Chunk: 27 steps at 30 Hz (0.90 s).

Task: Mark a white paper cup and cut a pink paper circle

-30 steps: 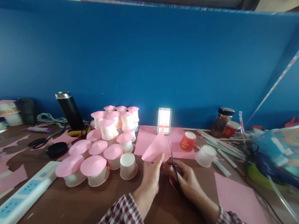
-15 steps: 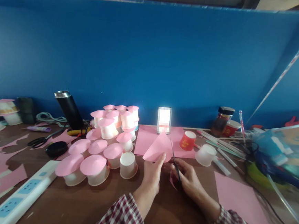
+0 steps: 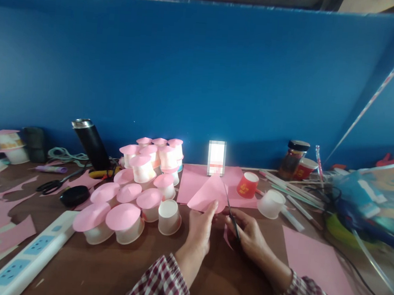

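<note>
My left hand [image 3: 201,232] pinches a piece of pink paper [image 3: 207,194], its thumb lying on top. In my right hand [image 3: 249,235] is a pair of scissors [image 3: 231,214] with dark handles; the blades point away from me and lie along the paper's right edge. A narrow pink offcut [image 3: 228,235] hangs below the scissors, partly hidden by my right fingers. Just left of my left hand stands an upturned white paper cup [image 3: 169,218] with no pink top. Beyond the hands, a red paper cup [image 3: 247,185] rests on a pink sheet [image 3: 189,183].
Several white cups with pink cone tops [image 3: 125,217] crowd the left. Further left are a power strip [image 3: 33,253], another pair of scissors [image 3: 52,186], a black flask [image 3: 91,143] and pink scraps [image 3: 16,235]. To the right lie a white cup [image 3: 270,204] and a pink sheet [image 3: 320,271].
The pink paper and my left hand have shifted very slightly. The scissors stay along the paper's right edge, and the other objects have not moved.
</note>
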{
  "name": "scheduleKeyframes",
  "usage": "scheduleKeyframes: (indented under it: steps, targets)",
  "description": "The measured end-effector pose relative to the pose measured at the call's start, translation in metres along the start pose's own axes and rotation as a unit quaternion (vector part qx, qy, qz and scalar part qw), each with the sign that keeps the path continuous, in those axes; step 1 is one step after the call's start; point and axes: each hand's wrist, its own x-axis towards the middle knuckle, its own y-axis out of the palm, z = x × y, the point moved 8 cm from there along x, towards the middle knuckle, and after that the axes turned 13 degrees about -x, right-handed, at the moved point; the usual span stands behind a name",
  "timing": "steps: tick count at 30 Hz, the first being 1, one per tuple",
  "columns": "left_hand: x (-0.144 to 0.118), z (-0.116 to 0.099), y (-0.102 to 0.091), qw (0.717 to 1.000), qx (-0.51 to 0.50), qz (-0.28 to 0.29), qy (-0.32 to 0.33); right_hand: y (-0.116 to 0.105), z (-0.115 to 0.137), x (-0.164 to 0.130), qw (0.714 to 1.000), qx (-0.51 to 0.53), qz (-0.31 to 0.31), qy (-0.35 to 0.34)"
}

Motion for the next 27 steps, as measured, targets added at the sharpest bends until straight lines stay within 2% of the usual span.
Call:
scheduleKeyframes:
  steps: [6, 13, 22, 27]
  targets:
    - [0.002, 0.004, 0.000, 1.000, 0.021, 0.018, -0.008, 0.000, 0.000, 0.001, 1.000, 0.002, 0.003, 0.000]
    - [0.006, 0.007, -0.010, 1.000, 0.014, -0.016, -0.002, 0.004, -0.003, -0.002, 0.999, 0.013, 0.011, 0.032]
    - [0.001, 0.006, -0.006, 1.000, -0.012, -0.022, -0.014, 0.005, -0.010, -0.002, 0.998, 0.045, 0.019, 0.035]
    - [0.003, 0.008, -0.003, 1.000, 0.007, 0.011, -0.020, 0.001, -0.008, -0.001, 0.999, 0.034, 0.009, 0.026]
